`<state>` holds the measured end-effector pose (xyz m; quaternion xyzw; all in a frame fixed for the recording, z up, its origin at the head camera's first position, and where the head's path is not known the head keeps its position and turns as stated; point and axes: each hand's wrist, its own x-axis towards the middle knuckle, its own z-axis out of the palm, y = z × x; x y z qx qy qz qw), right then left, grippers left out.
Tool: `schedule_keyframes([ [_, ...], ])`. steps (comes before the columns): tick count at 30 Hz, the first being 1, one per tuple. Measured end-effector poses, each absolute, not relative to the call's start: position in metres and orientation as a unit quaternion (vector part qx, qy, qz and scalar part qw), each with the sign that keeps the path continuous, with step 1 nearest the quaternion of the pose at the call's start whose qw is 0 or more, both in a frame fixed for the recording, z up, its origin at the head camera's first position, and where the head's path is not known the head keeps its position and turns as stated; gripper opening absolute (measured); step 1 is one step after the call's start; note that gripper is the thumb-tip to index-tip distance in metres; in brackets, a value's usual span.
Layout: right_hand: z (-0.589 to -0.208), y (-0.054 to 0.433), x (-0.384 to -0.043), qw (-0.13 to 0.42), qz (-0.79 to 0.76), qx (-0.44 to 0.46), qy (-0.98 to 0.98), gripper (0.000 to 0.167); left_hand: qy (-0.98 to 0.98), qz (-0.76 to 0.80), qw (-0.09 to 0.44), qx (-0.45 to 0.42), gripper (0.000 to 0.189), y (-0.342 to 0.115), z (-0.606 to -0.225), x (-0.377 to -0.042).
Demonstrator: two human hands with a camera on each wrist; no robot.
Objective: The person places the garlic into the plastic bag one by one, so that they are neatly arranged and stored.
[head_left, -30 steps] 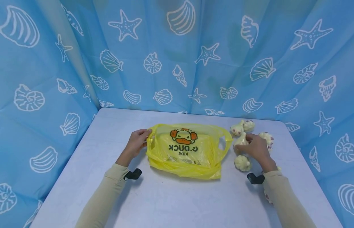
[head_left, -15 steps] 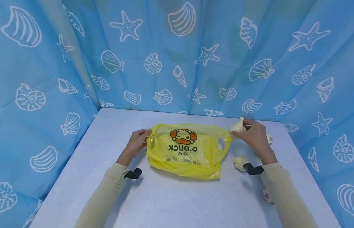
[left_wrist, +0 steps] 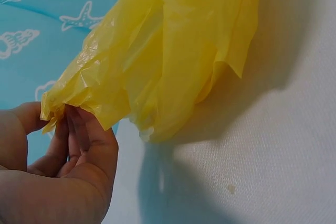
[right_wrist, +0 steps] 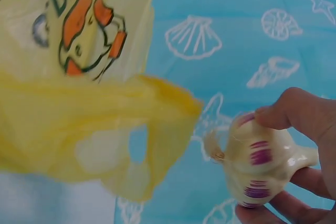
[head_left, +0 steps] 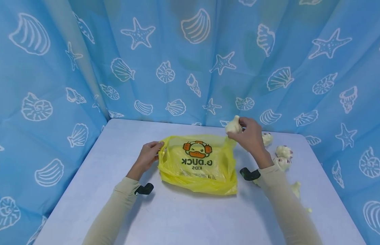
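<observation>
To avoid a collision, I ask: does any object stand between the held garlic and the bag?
No, nothing visible: the right wrist view shows only curtain behind the gap between garlic and bag. The left hand pinches the bag's opposite side.

Ylw plastic bag [head_left: 196,175] w/ "G.DUCK KIDS" [head_left: 197,163] in dk mirrored ltrs.

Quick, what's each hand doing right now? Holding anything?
Left hand: pinching the yellow plastic bag at one end.
Right hand: holding a garlic bulb.
</observation>
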<state>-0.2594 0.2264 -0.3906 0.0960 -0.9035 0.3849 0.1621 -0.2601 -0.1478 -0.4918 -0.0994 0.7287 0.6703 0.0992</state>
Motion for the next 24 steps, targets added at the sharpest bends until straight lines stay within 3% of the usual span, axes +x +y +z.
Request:
schedule_keyframes([
  [6, -0.387, 0.199, -0.266, 0.184, 0.398, 0.139, -0.888, 0.048, 0.729, 0.671, 0.096, -0.099, 0.042, -0.147, -0.494, -0.260],
  [24, -0.420, 0.136, -0.278, 0.077, 0.473, 0.192, -0.857, 0.056, 0.724, 0.676, 0.095, -0.095, 0.044, -0.148, -0.497, -0.261],
])
